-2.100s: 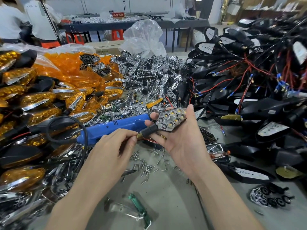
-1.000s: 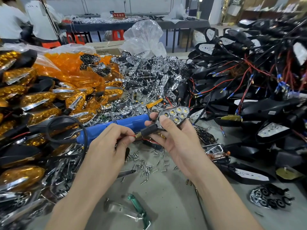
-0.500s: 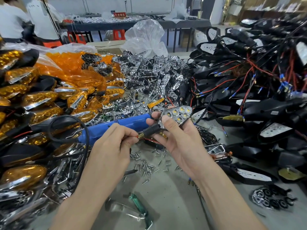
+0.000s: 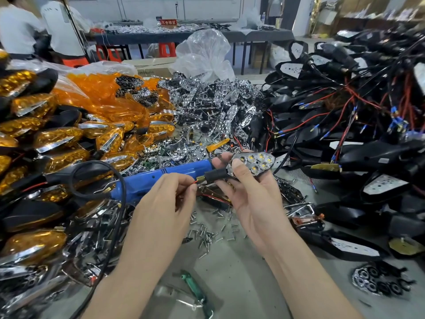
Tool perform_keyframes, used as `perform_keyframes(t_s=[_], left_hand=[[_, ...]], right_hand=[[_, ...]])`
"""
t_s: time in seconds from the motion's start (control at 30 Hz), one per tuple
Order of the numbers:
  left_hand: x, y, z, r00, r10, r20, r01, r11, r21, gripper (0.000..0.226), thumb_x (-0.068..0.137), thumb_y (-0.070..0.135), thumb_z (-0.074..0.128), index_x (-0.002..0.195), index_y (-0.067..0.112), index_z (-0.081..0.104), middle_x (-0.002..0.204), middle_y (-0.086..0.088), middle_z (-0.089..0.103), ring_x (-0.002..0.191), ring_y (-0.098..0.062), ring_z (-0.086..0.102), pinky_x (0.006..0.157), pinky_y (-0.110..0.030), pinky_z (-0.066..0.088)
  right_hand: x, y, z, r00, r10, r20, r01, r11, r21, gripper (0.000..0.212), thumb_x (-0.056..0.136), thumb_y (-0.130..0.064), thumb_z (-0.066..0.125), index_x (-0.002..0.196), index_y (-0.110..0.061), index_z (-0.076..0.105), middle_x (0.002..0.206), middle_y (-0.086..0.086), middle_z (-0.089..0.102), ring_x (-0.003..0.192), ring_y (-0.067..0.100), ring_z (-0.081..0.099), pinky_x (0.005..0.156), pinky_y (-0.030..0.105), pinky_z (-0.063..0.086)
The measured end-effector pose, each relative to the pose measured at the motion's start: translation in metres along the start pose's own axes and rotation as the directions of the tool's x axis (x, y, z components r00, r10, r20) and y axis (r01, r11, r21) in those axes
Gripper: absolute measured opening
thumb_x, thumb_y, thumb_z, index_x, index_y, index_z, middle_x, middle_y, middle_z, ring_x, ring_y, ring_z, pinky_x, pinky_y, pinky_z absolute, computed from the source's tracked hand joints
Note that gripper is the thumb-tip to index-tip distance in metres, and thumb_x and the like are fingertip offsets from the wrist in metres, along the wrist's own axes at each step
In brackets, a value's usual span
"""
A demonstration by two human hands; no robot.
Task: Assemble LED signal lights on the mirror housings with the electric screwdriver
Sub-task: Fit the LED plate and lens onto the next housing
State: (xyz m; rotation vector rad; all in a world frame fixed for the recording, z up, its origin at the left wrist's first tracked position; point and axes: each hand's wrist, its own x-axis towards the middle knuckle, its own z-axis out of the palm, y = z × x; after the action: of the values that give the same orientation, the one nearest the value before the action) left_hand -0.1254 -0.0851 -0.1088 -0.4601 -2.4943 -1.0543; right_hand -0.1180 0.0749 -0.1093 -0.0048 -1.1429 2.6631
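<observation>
The fingers [image 4: 219, 160] of the right hand [image 4: 255, 203] are curled round the LED signal light [image 4: 255, 162], and the thumb [image 4: 239, 168] is pressed on its face. The light is held up over the middle of the grey table [image 4: 241, 284], just in front of the piles. It is flat and pointed, with a shiny silver face full of small round cups. Little yellow dots are seen in the cups. A short black stem [image 4: 215, 176] sticks out to the left and ends in a small brass screw tip [image 4: 199, 180]. A thin red wire [image 4: 195, 182] comes out of that tip. It is pinched between the thumb and first finger of the left hand [image 4: 161, 203]. The other fingers of that hand are curled in loosely.

Just behind the left hand, the blue electric screwdriver [image 4: 161, 178] is laid on the pile. It is long, round and smooth, and a black cable [image 4: 123, 192] is looped at its left end. Whether it is touched by the hand cannot be told. Small silver screws [image 4: 207, 233] are scattered on the table near the hands. A green-handled tool [image 4: 193, 286] is laid by the near edge. Orange see-through lenses [image 4: 103, 104] are heaped on the far left. Shiny chrome pieces [image 4: 207, 107] are heaped in the far middle, and black mirror housings [image 4: 368, 157] on the right.
</observation>
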Motion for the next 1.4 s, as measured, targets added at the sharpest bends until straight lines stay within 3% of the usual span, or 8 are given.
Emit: perform_keyframes(t_s=[0.17,0.3,0.47,0.6,0.8,0.93,1.13,1.4], left_hand=[[-0.0009,0.0013,0.0024,1.000,0.005,-0.014,-0.005,1.000,-0.006,0.009,0.091,0.041,0.052,0.084,0.034,0.051,0.096,0.031,0.058,0.081,-0.001,0.060,0.058,-0.019,0.047],[-0.0035,0.0050,0.0047,0.999,0.028,-0.030,-0.030,0.999,-0.045,0.010,0.092,0.038,0.051,0.085,0.032,0.047,0.092,0.023,0.060,0.073,-0.008,0.060,0.056,-0.039,0.051],[-0.0033,0.0028,0.0019,1.000,0.019,-0.019,-0.019,1.000,-0.009,0.011,0.091,0.037,0.051,0.084,0.031,0.046,0.085,0.023,0.060,0.065,-0.009,0.058,0.053,-0.039,0.048],[-0.0024,0.0025,0.0001,0.999,0.050,-0.016,-0.050,0.999,0.000,0.014,0.092,0.037,0.050,0.082,0.031,0.043,0.074,0.018,0.059,0.058,-0.007,0.056,0.047,-0.032,0.037],[-0.0013,0.0055,0.0028,0.999,0.036,0.011,-0.035,0.995,-0.097,0.013,0.094,0.038,0.047,0.086,0.030,0.043,0.062,0.010,0.061,0.049,-0.011,0.057,0.053,-0.047,0.052],[-0.0008,0.0051,0.0017,0.999,0.044,0.026,-0.041,0.993,-0.111,0.013,0.094,0.035,0.048,0.085,0.027,0.043,0.062,0.013,0.061,0.047,-0.010,0.055,0.050,-0.044,0.049],[-0.0002,0.0047,-0.0022,0.999,0.033,0.024,-0.029,0.990,-0.138,0.012,0.094,0.031,0.050,0.084,0.025,0.045,0.065,0.017,0.063,0.050,-0.005,0.058,0.052,-0.041,0.053],[0.0031,0.0070,-0.0014,0.998,0.050,0.035,-0.045,0.990,-0.135,0.013,0.092,0.029,0.052,0.082,0.023,0.044,0.058,0.014,0.060,0.045,-0.004,0.054,0.048,-0.030,0.047]], right_hand=[[-0.0001,0.0012,0.0016,0.998,-0.023,-0.054,0.027,0.997,0.077,0.049,0.085,-0.016,0.068,0.126,0.006,0.055,0.123,0.022,0.069,0.118,0.029,0.069,0.092,0.036,0.060],[-0.0026,0.0047,0.0029,0.999,-0.037,-0.019,0.038,0.997,0.064,0.030,0.085,-0.012,0.068,0.113,-0.004,0.063,0.105,0.008,0.076,0.109,0.023,0.072,0.097,0.039,0.058],[-0.0060,0.0036,0.0069,1.000,-0.015,-0.008,0.016,0.998,0.067,0.037,0.085,-0.009,0.067,0.119,-0.001,0.057,0.103,0.007,0.076,0.104,0.021,0.073,0.092,0.036,0.060],[-0.0066,0.0034,0.0073,1.000,-0.004,-0.026,0.005,0.999,0.054,0.039,0.095,-0.001,0.062,0.130,0.010,0.049,0.102,0.007,0.075,0.105,0.022,0.073,0.092,0.036,0.060],[-0.0062,0.0035,0.0065,0.999,-0.007,-0.032,0.011,0.992,0.127,0.033,0.086,-0.007,0.066,0.117,-0.002,0.058,0.103,0.010,0.075,0.104,0.023,0.073,0.096,0.039,0.059],[-0.0064,0.0052,0.0075,0.999,0.017,-0.047,-0.010,0.989,0.148,0.046,0.082,-0.011,0.068,0.126,-0.001,0.055,0.103,0.009,0.076,0.104,0.022,0.074,0.096,0.038,0.059],[-0.0080,0.0048,0.0083,0.995,0.075,-0.066,-0.064,0.985,0.162,0.066,0.080,-0.010,0.070,0.138,0.009,0.044,0.103,0.010,0.077,0.102,0.022,0.075,0.080,0.030,0.062],[-0.0070,0.0059,0.0044,0.996,0.073,-0.052,-0.063,0.984,0.165,0.055,0.082,-0.011,0.071,0.132,0.001,0.052,0.107,0.012,0.077,0.107,0.025,0.074,0.082,0.031,0.061]])
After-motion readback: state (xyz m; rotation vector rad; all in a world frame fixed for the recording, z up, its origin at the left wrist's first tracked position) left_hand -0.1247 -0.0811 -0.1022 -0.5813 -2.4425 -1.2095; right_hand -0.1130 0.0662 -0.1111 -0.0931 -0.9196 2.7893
